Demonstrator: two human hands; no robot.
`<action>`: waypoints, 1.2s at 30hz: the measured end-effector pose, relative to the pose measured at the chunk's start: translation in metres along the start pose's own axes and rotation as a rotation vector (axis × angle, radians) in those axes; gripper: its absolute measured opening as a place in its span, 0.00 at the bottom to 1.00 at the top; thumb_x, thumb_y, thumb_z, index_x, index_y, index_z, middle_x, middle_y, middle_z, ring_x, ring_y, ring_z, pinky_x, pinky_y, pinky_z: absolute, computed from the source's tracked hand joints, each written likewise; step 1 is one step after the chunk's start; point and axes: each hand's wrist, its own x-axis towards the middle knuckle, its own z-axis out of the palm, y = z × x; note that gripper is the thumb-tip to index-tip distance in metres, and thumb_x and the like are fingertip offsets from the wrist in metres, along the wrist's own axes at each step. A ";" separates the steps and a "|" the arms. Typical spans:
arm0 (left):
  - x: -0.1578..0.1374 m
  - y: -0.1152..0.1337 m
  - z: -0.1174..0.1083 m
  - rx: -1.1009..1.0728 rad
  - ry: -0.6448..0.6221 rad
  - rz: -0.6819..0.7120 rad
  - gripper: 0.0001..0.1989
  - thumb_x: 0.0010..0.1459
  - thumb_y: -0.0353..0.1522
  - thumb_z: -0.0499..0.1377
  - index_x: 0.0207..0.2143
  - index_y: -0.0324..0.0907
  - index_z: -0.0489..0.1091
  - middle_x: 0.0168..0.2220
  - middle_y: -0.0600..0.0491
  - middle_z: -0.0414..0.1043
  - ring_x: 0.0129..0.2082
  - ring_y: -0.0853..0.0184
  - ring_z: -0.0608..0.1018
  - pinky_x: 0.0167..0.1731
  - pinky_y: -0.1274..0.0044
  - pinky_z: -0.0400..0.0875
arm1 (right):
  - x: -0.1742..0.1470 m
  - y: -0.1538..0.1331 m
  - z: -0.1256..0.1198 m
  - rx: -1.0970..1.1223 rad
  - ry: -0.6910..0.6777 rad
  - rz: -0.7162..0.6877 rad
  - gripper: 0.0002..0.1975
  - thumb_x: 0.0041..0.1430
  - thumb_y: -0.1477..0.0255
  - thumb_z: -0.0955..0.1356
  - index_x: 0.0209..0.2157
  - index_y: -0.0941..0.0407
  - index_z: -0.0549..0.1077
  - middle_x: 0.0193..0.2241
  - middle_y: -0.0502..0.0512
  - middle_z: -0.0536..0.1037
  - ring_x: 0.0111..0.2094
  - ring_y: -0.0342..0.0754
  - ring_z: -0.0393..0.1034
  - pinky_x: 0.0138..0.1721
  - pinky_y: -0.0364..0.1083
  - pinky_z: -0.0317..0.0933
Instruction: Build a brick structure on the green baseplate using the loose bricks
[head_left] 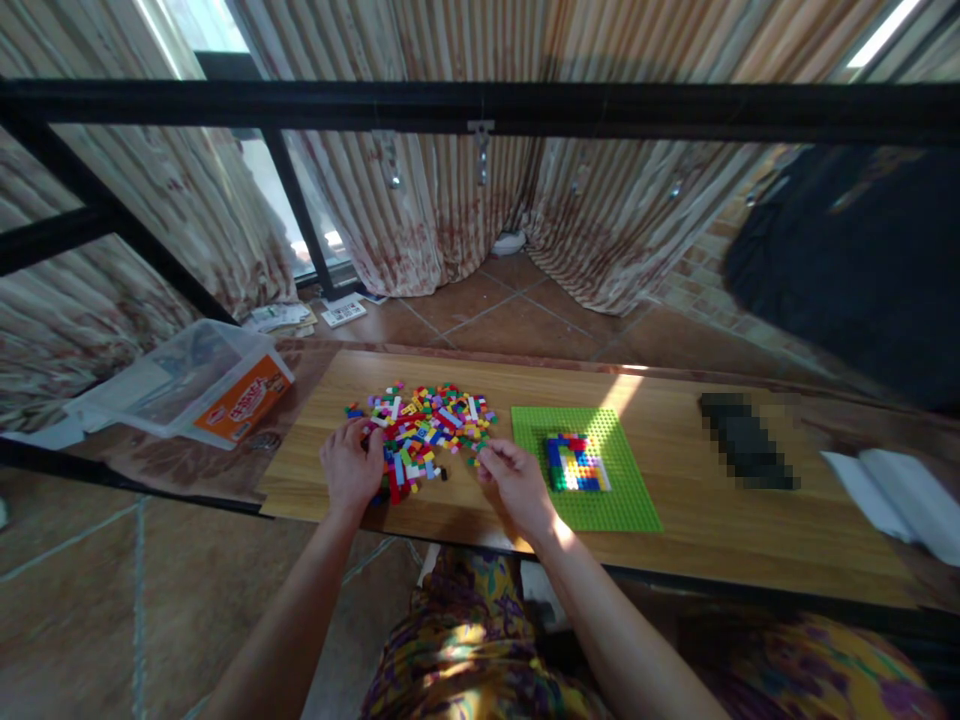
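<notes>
A heap of small multicoloured building bricks (442, 420) lies spread on the wooden tabletop. My left hand (352, 465) rests at the heap's left edge, its fingers bent loosely over the bricks and the thumb apart; nothing can be seen held in it. At the heap's right side my right hand (519, 485) pinches a small brick, seemingly green, mostly hidden by the fingertips. To the right of that hand lies a green studded baseplate (630, 495). On it sits a low square build of blue, red, green, yellow and white bricks (576, 462).
A clear plastic box (180, 375) with an orange label stands left of the wooden board (675, 540). Farther right are a pixelated dark object (746, 440) and white paper (900, 500). A black metal bar (480, 105) crosses in front of striped curtains.
</notes>
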 end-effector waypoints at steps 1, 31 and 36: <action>0.000 0.000 0.000 0.003 -0.001 0.004 0.17 0.60 0.40 0.49 0.41 0.40 0.72 0.45 0.44 0.75 0.47 0.56 0.74 0.50 0.66 0.63 | -0.001 0.000 0.001 0.014 -0.002 0.014 0.19 0.46 0.56 0.72 0.31 0.57 0.73 0.23 0.50 0.75 0.22 0.40 0.66 0.25 0.42 0.61; 0.000 0.000 0.001 0.002 0.013 -0.003 0.17 0.60 0.40 0.50 0.41 0.41 0.72 0.45 0.45 0.75 0.47 0.56 0.74 0.50 0.65 0.64 | -0.010 0.003 -0.001 -1.011 -0.082 -0.183 0.11 0.60 0.71 0.64 0.36 0.54 0.79 0.36 0.56 0.82 0.36 0.49 0.75 0.35 0.42 0.58; -0.001 0.000 0.000 0.000 0.013 0.011 0.17 0.60 0.40 0.50 0.41 0.41 0.73 0.45 0.46 0.75 0.46 0.56 0.74 0.49 0.66 0.64 | -0.008 -0.002 0.003 -1.196 -0.122 -0.170 0.10 0.61 0.72 0.64 0.39 0.53 0.77 0.40 0.55 0.81 0.38 0.48 0.75 0.35 0.41 0.57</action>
